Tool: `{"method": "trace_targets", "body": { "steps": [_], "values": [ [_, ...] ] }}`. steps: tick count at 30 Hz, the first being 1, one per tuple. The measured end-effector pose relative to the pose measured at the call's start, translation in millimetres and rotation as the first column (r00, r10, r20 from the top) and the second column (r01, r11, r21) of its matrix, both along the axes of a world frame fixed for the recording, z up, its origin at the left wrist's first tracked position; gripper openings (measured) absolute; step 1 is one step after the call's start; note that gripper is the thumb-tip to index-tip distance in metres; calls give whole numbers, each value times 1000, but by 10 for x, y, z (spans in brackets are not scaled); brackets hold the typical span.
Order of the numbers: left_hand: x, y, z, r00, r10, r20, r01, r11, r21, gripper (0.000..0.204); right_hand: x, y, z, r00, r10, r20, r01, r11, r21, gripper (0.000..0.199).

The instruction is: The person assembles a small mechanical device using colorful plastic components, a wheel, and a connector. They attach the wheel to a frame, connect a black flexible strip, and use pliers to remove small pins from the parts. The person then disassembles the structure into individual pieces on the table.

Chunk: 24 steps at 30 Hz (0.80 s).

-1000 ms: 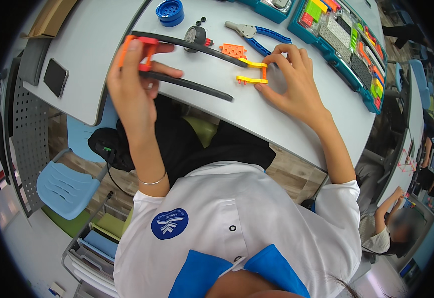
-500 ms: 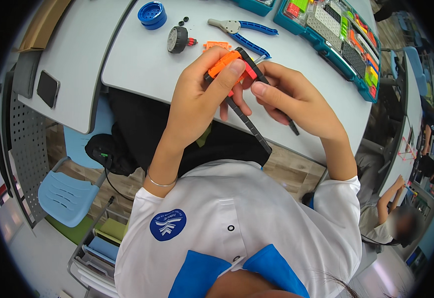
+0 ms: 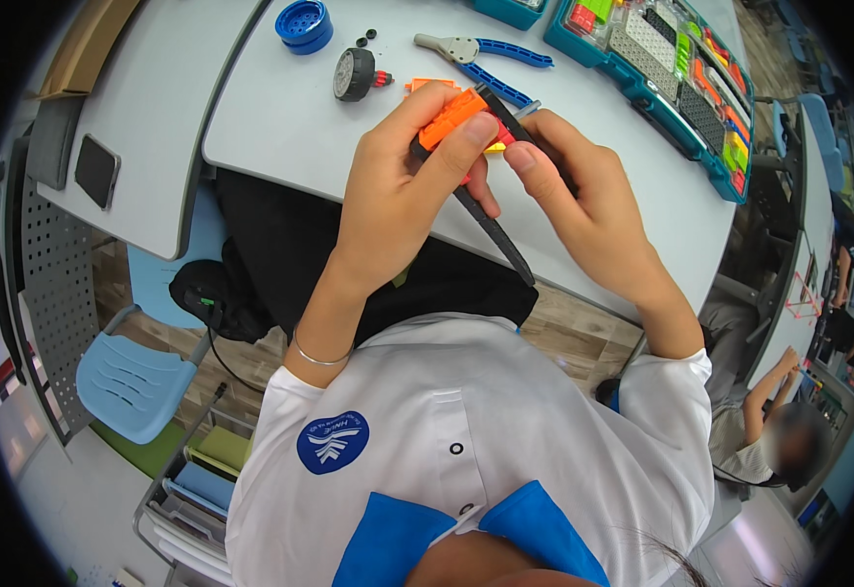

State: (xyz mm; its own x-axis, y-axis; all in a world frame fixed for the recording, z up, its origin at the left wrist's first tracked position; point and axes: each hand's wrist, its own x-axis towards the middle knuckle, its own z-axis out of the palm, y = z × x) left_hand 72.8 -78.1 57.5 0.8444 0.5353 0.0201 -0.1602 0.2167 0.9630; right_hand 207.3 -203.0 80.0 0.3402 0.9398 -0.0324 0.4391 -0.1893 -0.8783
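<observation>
Both my hands hold one building-set model above the near edge of the table. My left hand (image 3: 393, 196) is closed around its orange block (image 3: 449, 115), with the thumb pressed on top. A long black beam (image 3: 495, 237) slants down from the model toward my lap. Red pieces and a small yellow piece (image 3: 495, 148) show between the hands. My right hand (image 3: 593, 201) pinches the model's right side, thumb near a second black beam (image 3: 505, 112). A thin grey pin (image 3: 528, 109) pokes out by its forefinger. The right fingertips are mostly hidden.
On the table (image 3: 280, 137) lie blue-handled pliers (image 3: 500, 59), a blue wheel hub (image 3: 304, 25), a black-tyred wheel (image 3: 355, 74), small black rings (image 3: 366, 38) and an orange piece (image 3: 434, 85). A teal parts case (image 3: 632, 88) stands far right. A phone (image 3: 97, 172) rests on the left table.
My right hand has turned more upright and closed in on the model. The black beam end below it no longer shows, and a yellow piece has come into view.
</observation>
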Motion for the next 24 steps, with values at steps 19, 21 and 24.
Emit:
{"method": "trace_targets", "body": {
  "steps": [19, 21, 24],
  "values": [
    [-7, 18, -245, 992, 8, 125, -16, 998, 63, 36, 141, 36, 161, 524, 58, -849, -367, 916, -164, 39],
    [16, 8, -192, 994, 14, 105, -20, 998, 62, 38, 113, 35, 178, 583, 49, -811, -335, 924, -185, 40],
    [24, -1, -184, 996, 18, 85, -24, 998, 63, 39, 99, 21, 173, 627, 39, -778, -295, 936, -191, 39]
  ]
}}
